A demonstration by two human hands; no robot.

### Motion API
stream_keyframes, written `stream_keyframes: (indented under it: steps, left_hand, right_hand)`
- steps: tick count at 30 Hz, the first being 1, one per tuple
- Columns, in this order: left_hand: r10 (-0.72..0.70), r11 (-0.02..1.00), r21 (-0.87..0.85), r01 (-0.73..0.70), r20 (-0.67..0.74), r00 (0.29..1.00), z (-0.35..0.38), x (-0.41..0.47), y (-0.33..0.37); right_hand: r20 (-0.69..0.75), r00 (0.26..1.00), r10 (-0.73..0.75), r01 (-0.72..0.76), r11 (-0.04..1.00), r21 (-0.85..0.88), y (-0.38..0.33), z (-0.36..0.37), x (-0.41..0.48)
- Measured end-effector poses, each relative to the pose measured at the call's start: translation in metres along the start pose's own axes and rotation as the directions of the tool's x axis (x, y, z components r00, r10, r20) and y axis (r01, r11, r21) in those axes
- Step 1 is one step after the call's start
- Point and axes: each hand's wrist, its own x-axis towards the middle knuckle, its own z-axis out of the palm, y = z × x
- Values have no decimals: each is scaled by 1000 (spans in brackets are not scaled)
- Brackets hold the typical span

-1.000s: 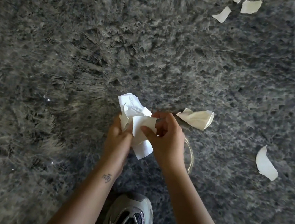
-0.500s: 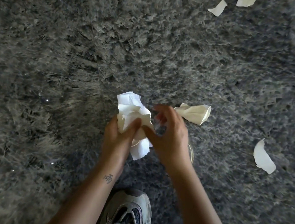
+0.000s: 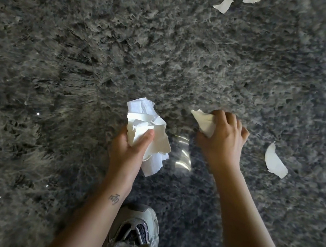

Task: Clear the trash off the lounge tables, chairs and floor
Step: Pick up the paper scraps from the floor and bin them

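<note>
1. Right hand [image 3: 222, 139]: the fingers are curled over a crumpled cream paper piece [image 3: 203, 121], which is grasped at the surface of the grey shag rug [image 3: 84, 52]. Whether the piece is clear of the pile cannot be told.
2. Left hand [image 3: 129, 148]: a wad of white paper [image 3: 145, 125] is gripped between thumb and fingers. It is held above the rug, left of the right hand and apart from it.
3. Torn paper scrap [image 3: 275, 161]: it is shown lying on the rug to the right of the right hand, near it but not touching. Its long axis runs obliquely, from far-left to near-right.
4. The right hand is the nearer to this scrap, and the left hand is judged full. A short reach to the right by the right hand is therefore indicated, with the fingers set across the scrap's narrow width.
5. Two further scraps [image 3: 224, 4] are seen at the upper edge, well apart from both hands.
6. A clear glinting object [image 3: 183, 154] between the hands cannot be identified.
</note>
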Motion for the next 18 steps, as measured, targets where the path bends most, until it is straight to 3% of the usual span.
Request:
stream_keyframes:
  steps: [7, 12, 18]
  left_hand:
    - [0, 999, 42, -7, 161, 987, 52, -16, 2]
    - [26, 998, 45, -38, 243, 970, 76, -31, 0]
    - [63, 991, 97, -93, 277, 959, 89, -40, -4]
  right_hand:
    - [24, 985, 173, -174, 978, 117, 64, -21, -43]
    - [-7, 972, 234, -232, 968, 91, 113, -30, -71]
    - [181, 955, 234, -260, 955, 141, 141, -33, -64]
